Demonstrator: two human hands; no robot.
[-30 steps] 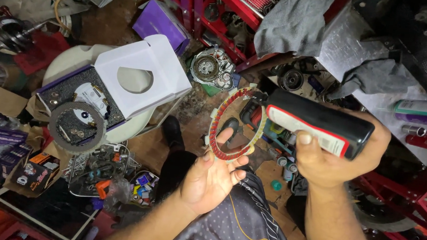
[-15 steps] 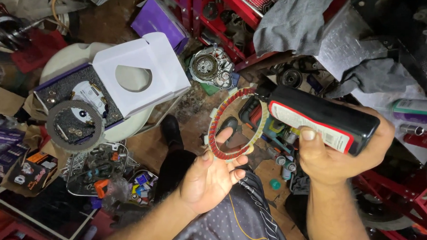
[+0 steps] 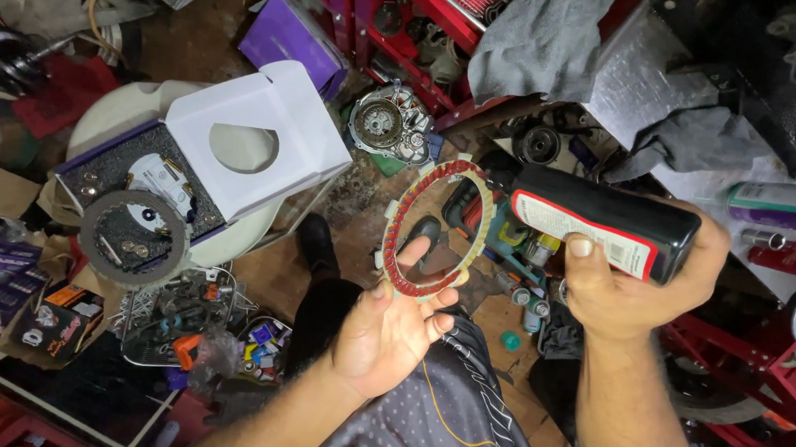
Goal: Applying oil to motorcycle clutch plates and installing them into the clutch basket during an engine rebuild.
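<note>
The left hand (image 3: 391, 334) lies palm up, fingers loosely curled, propping a red segmented ring (image 3: 436, 228) upright at 12 o'clock. The right hand (image 3: 629, 284) wraps tight around a glossy black bottle (image 3: 605, 222), tipped toward 9 o'clock; its mouth hides behind the ring.

The black bottle (image 3: 605, 222) held in the right hand (image 3: 629, 284) has been tipped a little further, so that its spout end has been brought close beside the rim of the red ring (image 3: 436, 228) raised in the left hand (image 3: 389, 333), with the gap between them narrowed.
</note>
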